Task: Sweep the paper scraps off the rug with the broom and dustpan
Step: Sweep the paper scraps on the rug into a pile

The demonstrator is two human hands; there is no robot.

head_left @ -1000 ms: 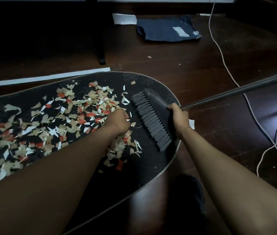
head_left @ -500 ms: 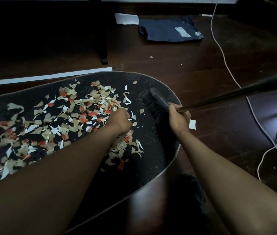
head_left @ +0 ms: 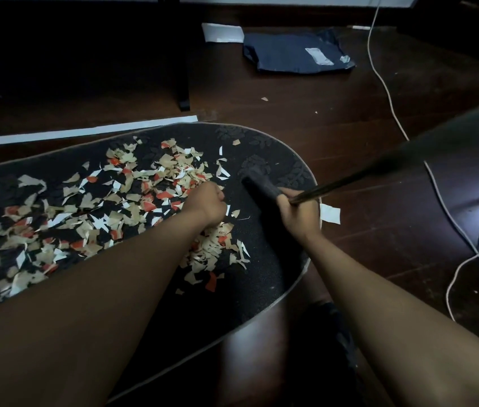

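Observation:
Tan, white and red paper scraps (head_left: 144, 195) lie thick over a dark oval rug (head_left: 261, 277). My left hand (head_left: 203, 204) rests among them as a fist with its fingers curled under, and nothing shows in it. My right hand (head_left: 298, 212) grips the broom where the handle (head_left: 379, 165) meets the dark grey broom head (head_left: 257, 183). The head stands on the rug's right end, just right of the scrap pile, and its bristles are hidden. No dustpan is in view.
The floor is dark wood. One white scrap (head_left: 330, 213) lies just off the rug's right edge. A white cable (head_left: 385, 83) runs down the right side. A dark blue bag (head_left: 294, 54), a white strip (head_left: 85, 132) and a black furniture leg (head_left: 181, 69) lie beyond the rug.
The broom head has turned over from bristles facing up to edge-on against the rug, and the handle has swung lower. My left fist has stayed in place.

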